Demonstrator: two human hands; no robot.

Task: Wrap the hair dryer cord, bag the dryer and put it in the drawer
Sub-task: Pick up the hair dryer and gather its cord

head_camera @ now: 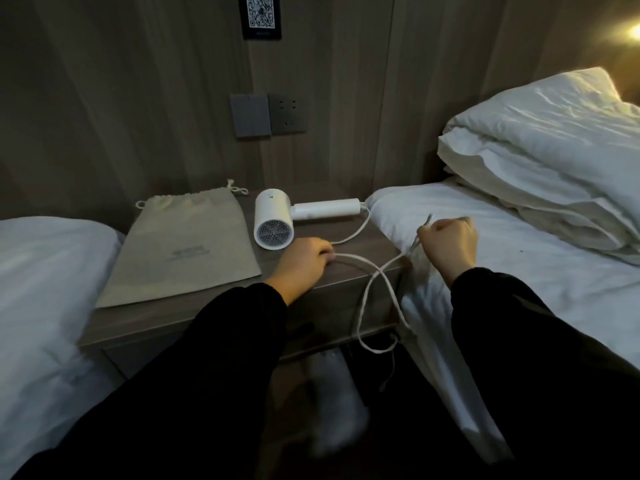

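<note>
**Two black sleeves, one loose cord, nothing bagged yet**

Black sleeves fill the bottom of the view, left sleeve (207, 375) and right sleeve (536, 358), both reaching forward. The left hand (304, 261) sits on the desk (381, 244) with its fingers curled over the white cord (372, 282), pinning one stretch of it near the front edge. The right hand (448, 242) is a closed fist around another stretch, held up over the edge of the right bed (519, 271).

Between the hands the cord sags in a big loop that crosses itself and hangs down past the desk front. My read is that the left hand anchors while the right draws slack to form coils, so this is early in the wrapping.

The hair dryer (275, 220) lies on its side just beyond the left hand, handle pointing toward the right hand's side and cord coming out of the handle end. It's parked there so the cord can be gathered without it rolling around, I'd guess. Further out to the left of the left hand, the beige drawstring bag (187, 251) lies flat — ready for later.

That dark front face (322, 306) under the desk top, below the left hand, is presumably the drawer, but I can't tell for sure.

Room-wise it's dim, with wood-look wall panels. Well past the hands are a switch plate (249, 116) and socket (287, 114), with a QR sign (260, 12) above them. Another white bed (45, 271) lies off to the left, pillows (554, 150) are stacked beyond the right hand, and there's a lamp glow (633, 32) in the corner.
</note>
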